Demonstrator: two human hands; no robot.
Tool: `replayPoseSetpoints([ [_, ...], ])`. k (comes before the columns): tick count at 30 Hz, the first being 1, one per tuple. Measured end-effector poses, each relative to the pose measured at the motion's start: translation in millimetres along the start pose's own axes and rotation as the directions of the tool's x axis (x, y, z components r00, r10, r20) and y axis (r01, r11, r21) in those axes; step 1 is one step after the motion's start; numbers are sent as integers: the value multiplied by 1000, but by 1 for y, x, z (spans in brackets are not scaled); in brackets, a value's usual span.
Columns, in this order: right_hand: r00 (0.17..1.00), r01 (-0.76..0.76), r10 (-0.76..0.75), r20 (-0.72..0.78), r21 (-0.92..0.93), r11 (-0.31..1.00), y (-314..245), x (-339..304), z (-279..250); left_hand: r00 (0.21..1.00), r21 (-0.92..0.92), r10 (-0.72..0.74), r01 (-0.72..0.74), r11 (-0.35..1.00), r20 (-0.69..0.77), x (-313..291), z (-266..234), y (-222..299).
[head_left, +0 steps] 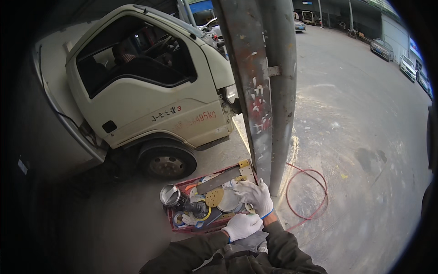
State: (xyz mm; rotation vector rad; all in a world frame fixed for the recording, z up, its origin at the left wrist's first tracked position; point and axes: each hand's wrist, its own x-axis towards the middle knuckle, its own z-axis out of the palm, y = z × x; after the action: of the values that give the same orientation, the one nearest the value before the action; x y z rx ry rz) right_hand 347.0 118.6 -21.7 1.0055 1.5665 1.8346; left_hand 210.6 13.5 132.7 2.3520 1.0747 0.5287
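Hands point(243, 227), white-gloved, left at right cuff point(267, 214), red tray point(214, 225)

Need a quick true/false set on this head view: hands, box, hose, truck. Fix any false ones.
1. The left hand and right hand both wear white gloves. True.
2. The red hose lies inside the box. False: the hose lies looped on the floor, right of the grey post.
3. A tan disc with holes lies in the red-sided box. True.
4. The truck stands right of the post. False: the truck is on the left side of the picture.
5. The left hand is by the right wrist. True.
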Motion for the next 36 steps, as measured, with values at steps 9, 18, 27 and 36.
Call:
replayPoseSetpoints([
  [9,819,507,-147,555,-818,-272,133,35,-75,948,-322,-305,262,910,-90,-63,-12,-5],
  [18,849,312,-283,447,-855,-414,126,59,-135,895,-385,-398,302,872,-200,-128,-28,-2],
  [27,957,-44,-235,171,-714,-698,98,106,-242,886,-461,-422,297,836,-193,-236,-78,-15],
  [36,887,-156,-452,97,-857,-491,106,101,-331,505,-711,-732,287,642,-457,-332,-97,-98],
])
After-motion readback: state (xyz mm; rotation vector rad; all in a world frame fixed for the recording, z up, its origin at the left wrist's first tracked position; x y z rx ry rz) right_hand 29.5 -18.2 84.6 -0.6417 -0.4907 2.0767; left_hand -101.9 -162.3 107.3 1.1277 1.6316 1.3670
